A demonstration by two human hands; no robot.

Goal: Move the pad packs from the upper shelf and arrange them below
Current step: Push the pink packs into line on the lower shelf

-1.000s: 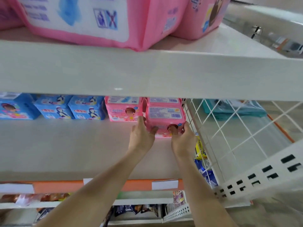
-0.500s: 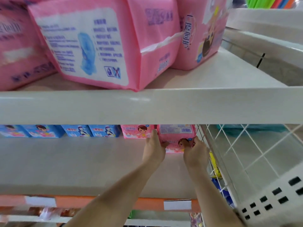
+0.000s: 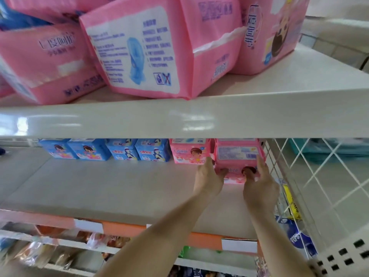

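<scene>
Right of centre, on the lower shelf (image 3: 99, 186), a small pink pad pack (image 3: 237, 156) is gripped from both sides. The left hand (image 3: 209, 176) is curled against its left edge, thumb hooked over the front face. The right hand (image 3: 259, 182) is wrapped round the right edge, thumb likewise pressed on the front. Whether the pack is resting on the shelf or held just above it cannot be told. It is placed at the end of the back row, between a matching pink pack (image 3: 189, 154) on its left and the wire side panel (image 3: 299, 166) on its right. Further left, four blue packs (image 3: 119, 150) are lined up in the same row. Across the top of the frame, more pink packs (image 3: 135, 50) are heaped on the upper shelf (image 3: 179, 118), so much of the task appears to be left.

The step in hand is judged to be the seating of this pack. Even pressure from both sides is called for, so the soft wrapper is not crushed. The pack should be slid straight back until its front is level with the neighbour's, printed face outward, with the neighbour not nudged and the right knuckles not caught on the wire. The grip is best eased only once the pack lies flat.
</scene>
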